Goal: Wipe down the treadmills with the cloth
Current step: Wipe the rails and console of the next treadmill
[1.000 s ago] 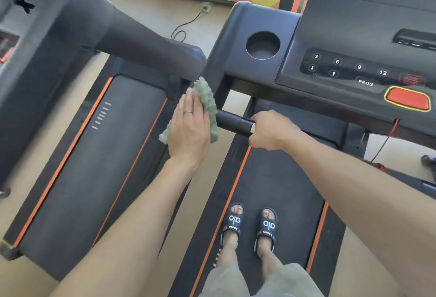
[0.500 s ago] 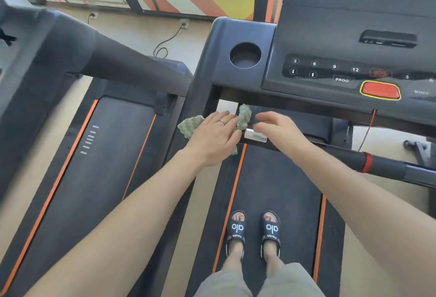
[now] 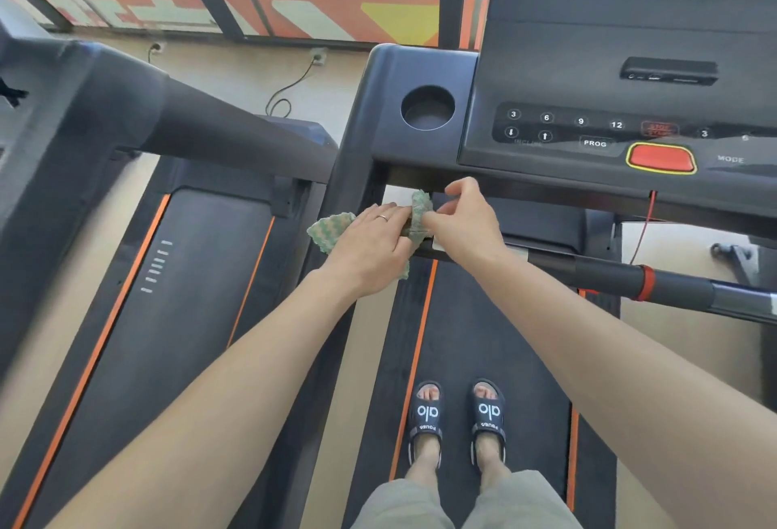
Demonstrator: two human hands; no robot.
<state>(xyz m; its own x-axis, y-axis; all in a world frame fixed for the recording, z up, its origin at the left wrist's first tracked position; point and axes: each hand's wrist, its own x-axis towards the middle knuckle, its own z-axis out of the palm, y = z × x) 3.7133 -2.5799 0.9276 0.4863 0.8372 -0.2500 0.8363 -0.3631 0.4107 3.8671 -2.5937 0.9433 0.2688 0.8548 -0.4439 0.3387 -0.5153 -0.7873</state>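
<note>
Green-and-white cloth (image 3: 332, 228) is held between both hands, bunched over the left end of the handlebar (image 3: 672, 282) of the treadmill (image 3: 420, 78) being stood on. Left hand (image 3: 370, 249) is laid flat on the cloth, fingers straight and pressing down (ring visible on one finger); one cloth corner sticks out past its knuckles to the left, another edge hangs below the palm. Right hand (image 3: 464, 221) is curled, a raised fold of cloth being pinched at its fingertips, just right of the left hand's fingertips. Directly above the grip: underside of the console, with the cup holder (image 3: 428, 108) up and slightly left, the button panel and red stop key (image 3: 660, 158) up and right. Away from the grip to the right, the handlebar carries a red ring (image 3: 646, 283). Below the grip, the belt is stood on in dark slides (image 3: 458, 417). Well left of the grip, a second treadmill (image 3: 176, 276) is seen, orange-striped deck, not touched.
</note>
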